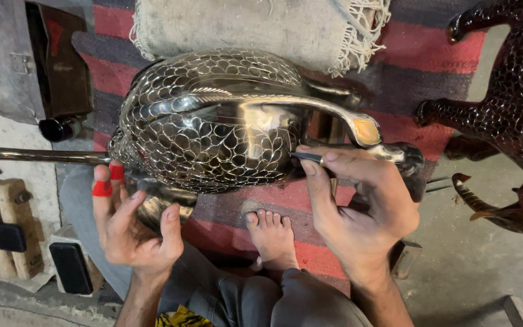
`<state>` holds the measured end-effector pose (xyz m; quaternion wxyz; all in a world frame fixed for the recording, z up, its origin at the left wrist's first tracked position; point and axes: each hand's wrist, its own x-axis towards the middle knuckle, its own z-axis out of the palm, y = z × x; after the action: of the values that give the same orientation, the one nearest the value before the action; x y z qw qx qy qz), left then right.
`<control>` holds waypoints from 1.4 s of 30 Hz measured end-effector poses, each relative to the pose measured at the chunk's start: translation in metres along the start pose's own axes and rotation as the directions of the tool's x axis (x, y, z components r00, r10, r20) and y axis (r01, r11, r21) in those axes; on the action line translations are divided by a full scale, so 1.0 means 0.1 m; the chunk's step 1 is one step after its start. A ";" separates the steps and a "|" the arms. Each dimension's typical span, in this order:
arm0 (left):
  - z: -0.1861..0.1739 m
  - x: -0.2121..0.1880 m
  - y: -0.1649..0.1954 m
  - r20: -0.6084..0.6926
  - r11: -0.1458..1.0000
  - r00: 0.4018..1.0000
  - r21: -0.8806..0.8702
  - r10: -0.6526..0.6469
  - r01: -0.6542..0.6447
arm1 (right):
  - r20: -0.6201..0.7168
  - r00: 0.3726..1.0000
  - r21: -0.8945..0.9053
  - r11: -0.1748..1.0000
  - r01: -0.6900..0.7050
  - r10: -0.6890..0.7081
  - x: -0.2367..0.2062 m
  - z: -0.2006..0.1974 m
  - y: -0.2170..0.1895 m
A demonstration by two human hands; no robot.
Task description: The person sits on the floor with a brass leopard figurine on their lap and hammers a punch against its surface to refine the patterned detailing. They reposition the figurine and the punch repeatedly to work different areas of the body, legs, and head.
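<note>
A shiny silver metal bird figure (213, 115) with engraved feather scales rests over my lap, its curved neck and gold-tipped head pointing right. My left hand (129, 224), with red tape on two fingertips, cups the underside of the figure at its lower left. My right hand (358, 203) pinches a thin dark metal tool (307, 157), its tip against the scaled body near the neck. My bare foot (272, 236) sits on the rug between my hands.
A red and grey striped rug (419, 66) covers the floor. A fringed pale cloth (261, 24) lies behind the figure. A dark brown carved animal figure (516, 115) stands at right. A metal rod (31, 155) extends left; wooden blocks (4, 218) stand at lower left.
</note>
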<state>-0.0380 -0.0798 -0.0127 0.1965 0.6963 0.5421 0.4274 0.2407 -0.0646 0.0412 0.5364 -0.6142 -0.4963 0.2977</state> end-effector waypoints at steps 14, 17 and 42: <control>0.00 -0.03 -0.01 -0.015 1.000 1.000 -0.010 -0.005 0.004 | 0.110 0.978 -0.041 0.983 0.181 -0.175 0.18 -0.05 -0.05; 0.00 -0.01 -0.02 -0.011 1.000 1.000 -0.009 0.010 -0.010 | 0.225 0.928 -0.057 0.946 0.318 -0.298 0.30 -0.16 -0.04; -0.02 -0.04 -0.06 -0.040 0.999 0.999 -0.052 -0.010 0.008 | 0.300 0.831 -0.126 0.844 0.521 -0.468 0.37 -0.24 -0.03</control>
<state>-0.0437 -0.0820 -0.0178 0.2055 0.6797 0.5378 0.4544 0.2734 -0.0388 0.0556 0.4606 -0.4712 -0.7320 0.1732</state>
